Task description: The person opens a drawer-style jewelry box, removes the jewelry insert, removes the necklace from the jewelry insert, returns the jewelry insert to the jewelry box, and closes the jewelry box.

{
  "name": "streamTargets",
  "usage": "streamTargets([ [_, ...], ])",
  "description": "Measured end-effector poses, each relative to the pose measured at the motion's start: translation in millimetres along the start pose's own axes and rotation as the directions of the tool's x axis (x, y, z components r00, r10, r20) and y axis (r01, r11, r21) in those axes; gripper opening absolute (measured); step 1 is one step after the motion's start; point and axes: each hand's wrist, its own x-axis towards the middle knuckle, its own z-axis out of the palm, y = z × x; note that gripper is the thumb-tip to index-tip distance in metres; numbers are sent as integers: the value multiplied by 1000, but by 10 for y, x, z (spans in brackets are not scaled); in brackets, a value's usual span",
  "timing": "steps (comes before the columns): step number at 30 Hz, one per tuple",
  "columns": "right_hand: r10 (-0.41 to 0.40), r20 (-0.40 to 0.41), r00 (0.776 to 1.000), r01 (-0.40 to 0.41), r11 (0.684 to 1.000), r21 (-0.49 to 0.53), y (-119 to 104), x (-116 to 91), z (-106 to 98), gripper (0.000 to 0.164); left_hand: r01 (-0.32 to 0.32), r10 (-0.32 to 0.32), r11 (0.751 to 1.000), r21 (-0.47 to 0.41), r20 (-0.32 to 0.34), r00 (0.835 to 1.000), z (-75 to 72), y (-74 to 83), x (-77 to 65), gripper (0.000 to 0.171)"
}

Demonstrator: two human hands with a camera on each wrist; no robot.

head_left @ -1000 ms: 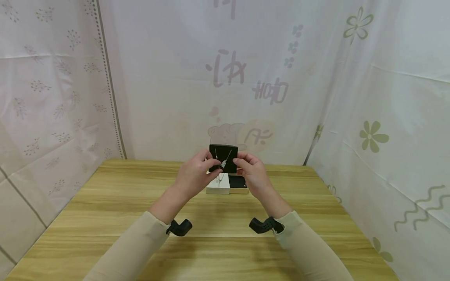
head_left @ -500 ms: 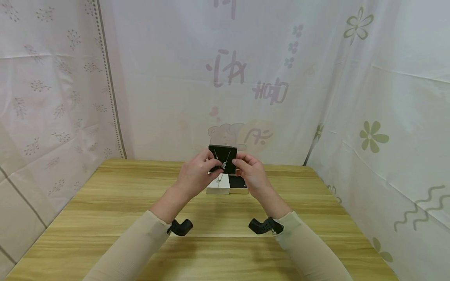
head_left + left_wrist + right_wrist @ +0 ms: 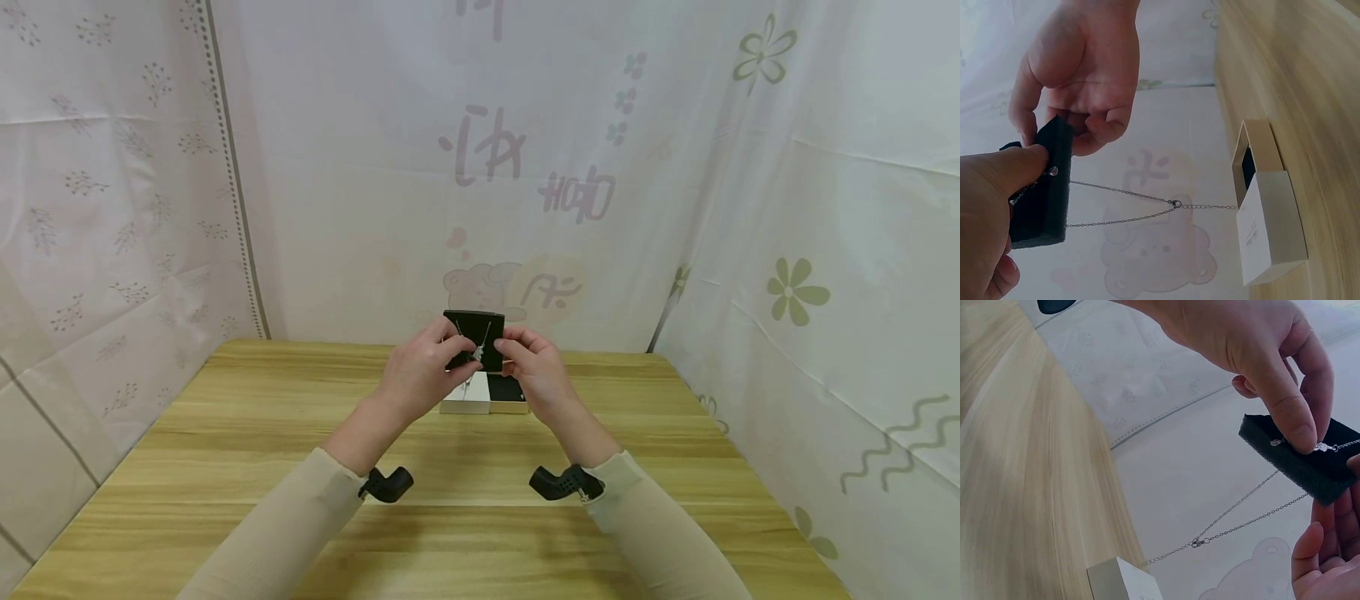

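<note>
Both hands hold up a square black foam pad above the table. Threaded on it is a fine silver necklace with a sparkling pendant. My right hand grips the pad's right edge, thumb in front and fingers behind. My left hand pinches the necklace at the pendant on the pad's front, thumb and index finger close together; its fingertips partly cover the pendant. From the back of the pad the chain hangs in a loop, joined by a clasp to an extender chain.
Behind and below the hands, a white box stands on the wooden table. Against its right side sits a tan tray with a black inside. Printed curtains enclose the table's back and sides.
The pad has shifted very slightly left and down in the head view. My left fingertips have moved slightly right across the pad, at the pendant; both grips stay as they were.
</note>
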Motion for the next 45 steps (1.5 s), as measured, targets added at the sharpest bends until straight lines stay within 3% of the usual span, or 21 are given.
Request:
streamTargets([
  [9,8,-1,1000,-8,1000,1,13,4,-5,12,-5,5,1000,10,-19,1000,31,21,4,24],
  [29,17,1,1000,-17,1000,-19,79,16,-27,10,5,-5,1000,-28,9,1000,40,68,9,14],
  [38,24,-4,1000,-25,999,-34,88,16,-48,7,24,-21,998,-57,54,998,15,72,29,13],
  [45,28,-8,1000,-28,998,-61,106,12,-64,7,-6,7,1000,-30,21,1000,-12,57,66,8],
])
